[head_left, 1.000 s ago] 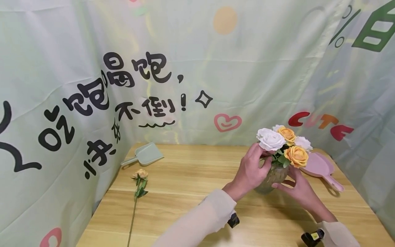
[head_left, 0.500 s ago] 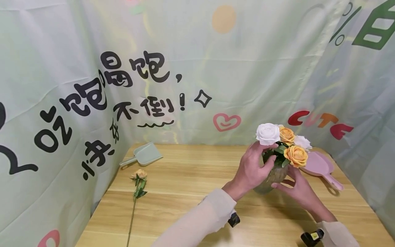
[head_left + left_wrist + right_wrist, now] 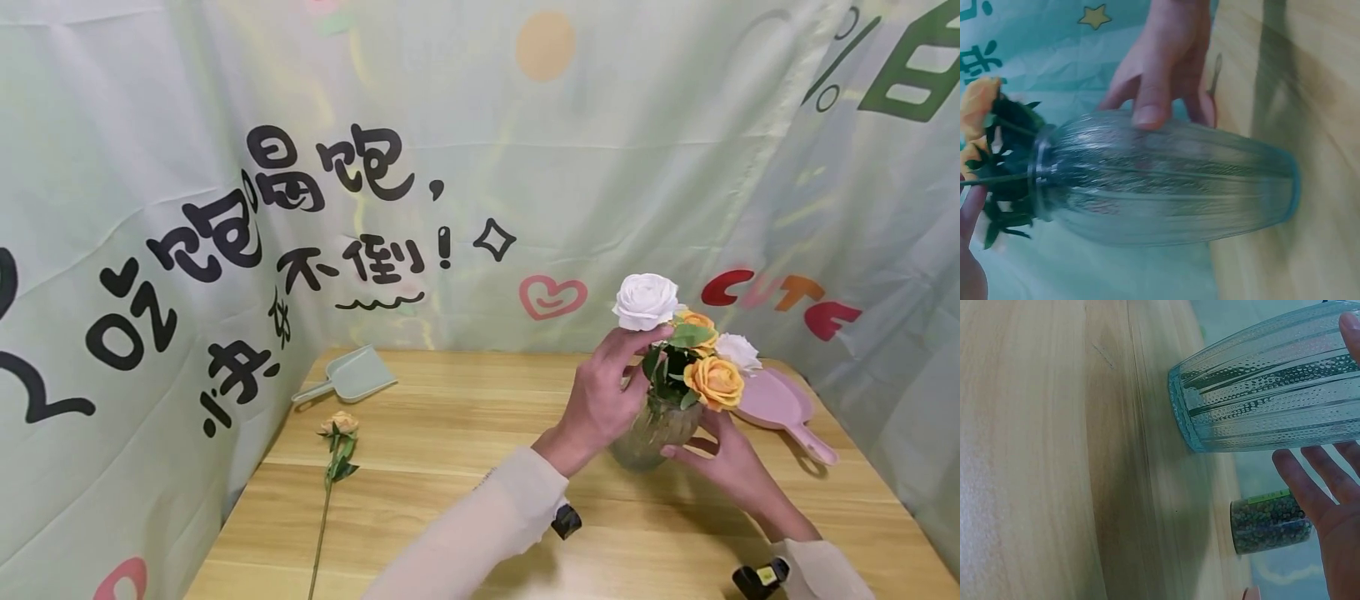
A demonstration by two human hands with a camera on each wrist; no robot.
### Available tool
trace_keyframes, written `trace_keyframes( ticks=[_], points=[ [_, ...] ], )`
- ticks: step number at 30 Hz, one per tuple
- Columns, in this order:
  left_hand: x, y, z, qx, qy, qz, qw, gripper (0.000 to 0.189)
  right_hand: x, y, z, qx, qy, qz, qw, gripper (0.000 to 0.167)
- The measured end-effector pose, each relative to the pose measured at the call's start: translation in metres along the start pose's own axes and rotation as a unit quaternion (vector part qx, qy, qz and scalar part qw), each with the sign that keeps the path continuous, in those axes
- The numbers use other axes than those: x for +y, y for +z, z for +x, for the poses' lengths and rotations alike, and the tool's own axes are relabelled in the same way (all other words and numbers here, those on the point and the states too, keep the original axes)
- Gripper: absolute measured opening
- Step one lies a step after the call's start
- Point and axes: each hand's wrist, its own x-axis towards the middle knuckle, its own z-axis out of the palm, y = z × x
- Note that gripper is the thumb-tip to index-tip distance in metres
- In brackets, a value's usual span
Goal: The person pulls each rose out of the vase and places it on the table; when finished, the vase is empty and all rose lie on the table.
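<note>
Rising higher: held white rose (image 3: 647, 302)

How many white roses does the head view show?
2: one white rose just above the left hand, another right of the orange roses in the vase; more may be hidden.

I've got the table (image 3: 465, 442) across the lower part of my head feed, curtain (image 3: 465, 92) behind it. Scoop (image 3: 363, 377) at the table's upper left corner; loose flower (image 3: 344, 469) in front of it, lower left. Vase (image 3: 651, 437) right of centre, flowers (image 3: 714, 383) in its mouth, left hand (image 3: 602, 400) on their left, right hand (image 3: 726, 460) on the vase's right side. Pan (image 3: 776, 397) right of the vase. My right wrist feed: jar (image 3: 1270, 523) lower right, below the vase.
</note>
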Motion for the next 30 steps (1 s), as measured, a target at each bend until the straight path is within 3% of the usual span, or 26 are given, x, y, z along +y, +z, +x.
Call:
trace_keyframes(
  ticks=[6, 11, 18, 23, 30],
  points=[
    [0.005, -0.02, 0.02, 0.029, 0.021, -0.022, 0.9991, 0.047, 0.001, 0.0, 0.0, 0.0, 0.0, 0.003, 1.0, 0.094],
    [0.006, -0.042, 0.041, 0.064, 0.025, -0.062, 0.9957, 0.032, 0.001, -0.001, 0.0, 0.003, -0.006, 0.01, 0.9999, 0.093],
    [0.0, -0.085, 0.055, 0.081, -0.039, -0.16, 0.983, 0.032, 0.0, -0.001, 0.0, 0.001, -0.012, 0.017, 0.9998, 0.087],
    [-0.015, -0.125, 0.048, 0.068, -0.099, -0.169, 0.9782, 0.035, 0.001, -0.001, 0.0, 0.002, -0.016, 0.015, 0.9998, 0.088],
    [-0.049, -0.182, 0.005, 0.038, -0.217, -0.115, 0.9686, 0.038, 0.003, 0.0, 0.0, 0.001, -0.014, 0.01, 0.9999, 0.091]
  ],
)
